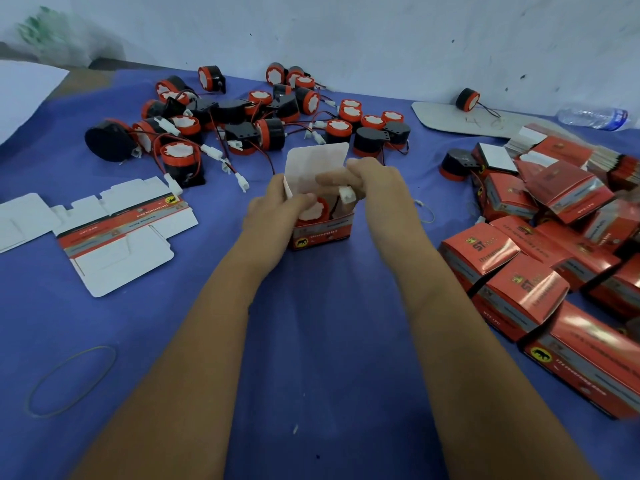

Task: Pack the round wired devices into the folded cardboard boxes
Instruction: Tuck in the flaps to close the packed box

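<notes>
**Device seated in the open box at mid-table**

Your left hand [277, 202] grips the left wall of the open box [322, 233], fingers curled over its rim. Your right hand [367, 181] pinches the white connector [346, 195] above the opening. The round device [315, 211] sits inside, lid flap upright behind it. Loose devices [242, 116] crowd the far edge near the wall; packed boxes [519, 271] fill your right; flat blanks [114, 230] lie left. Bare blue cloth [329, 341] stretches toward you, a rubber band [69, 379] at near left.
</notes>
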`<state>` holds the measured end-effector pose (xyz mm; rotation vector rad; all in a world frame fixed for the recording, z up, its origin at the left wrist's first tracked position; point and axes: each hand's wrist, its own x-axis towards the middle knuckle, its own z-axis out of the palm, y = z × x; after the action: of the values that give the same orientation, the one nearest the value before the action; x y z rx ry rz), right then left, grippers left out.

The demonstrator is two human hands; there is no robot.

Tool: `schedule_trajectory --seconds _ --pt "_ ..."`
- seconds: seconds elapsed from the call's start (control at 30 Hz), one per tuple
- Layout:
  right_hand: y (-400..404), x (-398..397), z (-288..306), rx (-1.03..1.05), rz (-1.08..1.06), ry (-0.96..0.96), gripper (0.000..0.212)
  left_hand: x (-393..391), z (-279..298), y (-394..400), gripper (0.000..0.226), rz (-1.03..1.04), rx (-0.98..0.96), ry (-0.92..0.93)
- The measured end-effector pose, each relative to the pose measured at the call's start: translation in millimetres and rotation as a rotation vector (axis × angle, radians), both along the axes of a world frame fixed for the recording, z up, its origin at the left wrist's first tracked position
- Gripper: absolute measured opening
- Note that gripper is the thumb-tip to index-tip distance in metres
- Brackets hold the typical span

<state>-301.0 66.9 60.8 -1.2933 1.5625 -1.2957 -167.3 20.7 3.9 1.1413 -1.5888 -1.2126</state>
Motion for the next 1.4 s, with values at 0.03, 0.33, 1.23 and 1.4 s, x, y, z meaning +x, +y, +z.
schedule_trajectory --seconds 0.03,0.33,1.23,1.4 --pt "-1 0 4 0.038 0.022 -0.015 0.033 -3 0 1 0.040 0.033 -0.026 -0.055" --pt "3 -6 0 -0.083 -0.022 0.273 0.020 -8 2 3 0.048 0.046 -0.033 -0.102" --pt "0 -11 -28 -0.351 0.115 0.641 0.043 -12 -5 5 0.033 0.222 -0.118 -0.006" --pt "1 -16 -30 -0.191 0.096 0.234 0.026 -9 0 4 0.030 0.199 -0.073 0.111"
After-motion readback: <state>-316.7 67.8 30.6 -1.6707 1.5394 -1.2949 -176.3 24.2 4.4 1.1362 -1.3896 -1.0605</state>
